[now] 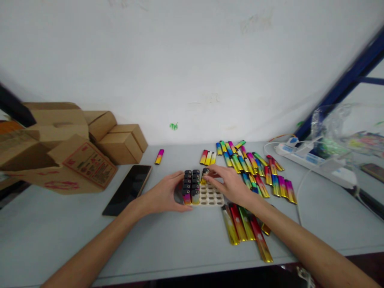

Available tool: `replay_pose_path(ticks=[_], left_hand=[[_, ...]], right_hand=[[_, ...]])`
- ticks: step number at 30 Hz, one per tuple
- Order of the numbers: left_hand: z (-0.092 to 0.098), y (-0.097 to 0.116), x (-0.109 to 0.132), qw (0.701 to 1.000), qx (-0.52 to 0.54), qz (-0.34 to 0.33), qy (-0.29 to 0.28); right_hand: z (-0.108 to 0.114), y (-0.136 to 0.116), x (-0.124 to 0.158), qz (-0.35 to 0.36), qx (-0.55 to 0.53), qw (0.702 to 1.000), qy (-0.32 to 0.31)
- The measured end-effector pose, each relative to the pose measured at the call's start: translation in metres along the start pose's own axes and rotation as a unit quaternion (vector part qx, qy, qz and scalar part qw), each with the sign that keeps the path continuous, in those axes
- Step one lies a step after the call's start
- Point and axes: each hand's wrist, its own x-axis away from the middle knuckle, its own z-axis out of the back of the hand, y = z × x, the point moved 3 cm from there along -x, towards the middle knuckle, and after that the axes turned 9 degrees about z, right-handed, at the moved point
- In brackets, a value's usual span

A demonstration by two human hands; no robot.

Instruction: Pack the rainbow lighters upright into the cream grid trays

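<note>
A cream plastic tray with rows of oval slots lies mid-table. Several colourful lighters stand upright in its left columns, black tops up. My left hand cups the tray's left side, fingers curled against the standing lighters. My right hand reaches over the tray's far right part, fingertips pinched on one lighter set upright at a slot. A loose heap of rainbow lighters lies right of the tray. More lighters lie near the front edge under my right forearm.
A black phone lies left of the tray. Open cardboard boxes crowd the left rear. A single pink-yellow lighter lies near the wall. A white power strip with cables and a plastic bag sit at right.
</note>
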Motion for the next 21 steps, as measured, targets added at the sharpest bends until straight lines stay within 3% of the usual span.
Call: replay_pose_path(ticks=[6, 9, 13, 17, 21], left_hand=[[-0.001, -0.002, -0.001, 1.0, -0.016, -0.001, 0.009], [0.0, -0.003, -0.001, 1.0, -0.017, -0.001, 0.01], [0.002, -0.002, -0.001, 1.0, -0.017, -0.014, 0.016], [0.003, -0.003, -0.003, 0.999, -0.015, 0.009, 0.027], [0.003, -0.002, -0.005, 0.999, -0.011, 0.032, 0.039]], right_hand=[[-0.003, 0.0, -0.001, -0.008, 0.045, 0.998, -0.053], [0.006, 0.002, -0.002, 0.007, 0.075, 0.994, -0.082], [0.034, 0.012, -0.001, -0.002, 0.126, 0.991, -0.037], [0.054, 0.037, 0.003, -0.04, 0.275, 0.961, -0.008], [0.047, 0.058, 0.007, -0.068, 0.358, 0.928, -0.072]])
